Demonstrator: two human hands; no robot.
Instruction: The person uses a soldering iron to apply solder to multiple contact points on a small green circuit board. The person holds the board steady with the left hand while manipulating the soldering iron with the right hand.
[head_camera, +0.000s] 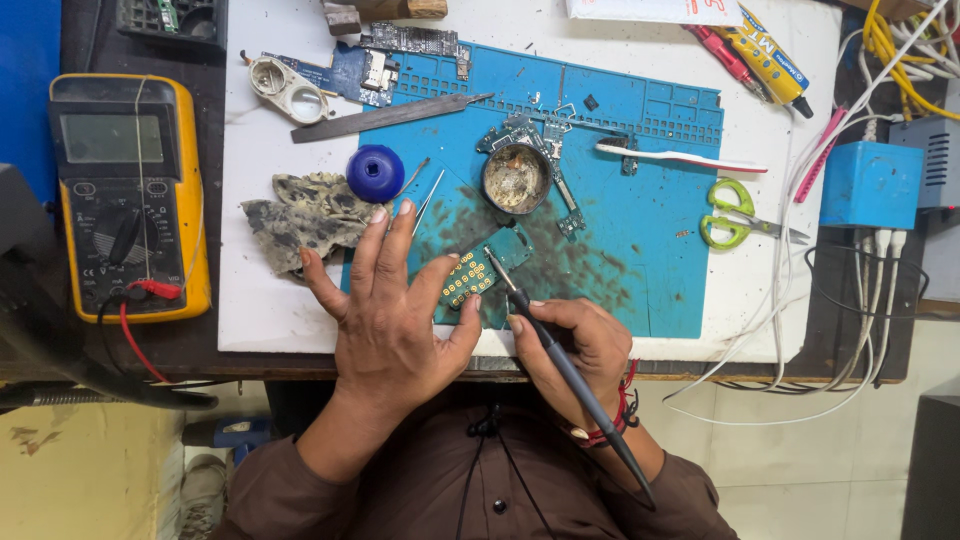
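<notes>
At the far left of my bench lies one yellow multimeter (128, 195) with a red lead curling off its lower edge. Next to it, on the white board, sits one stained rag (305, 215), and just beyond that one round blue cap (375, 173).

My left hand (392, 320) is spread open, fingers splayed and gripping nothing; its fingertips reach up beside the rag and the blue cap, and the thumb side rests against the lower left edge of the small circuit board (482, 266). That board lies on the blue work mat (640, 260), between my two hands, just above them and tilted. It is a teal-green piece with a grid of yellowish gold pads on its lower left part and a plainer green section at the upper right.

My right hand (578, 345) is closed around one dark soldering iron (565, 365), held like a pen, the tip angled up and left so it meets the board near its middle.

Above the board sits one round tin (516, 177) of brownish paste, resting on another bare circuit board. Two thin tweezers (428, 195) lie by the cap. Further right I count one white toothbrush (680, 157), one pair of green-handled scissors (735, 213), and one blue box (872, 184) with white cables.
</notes>
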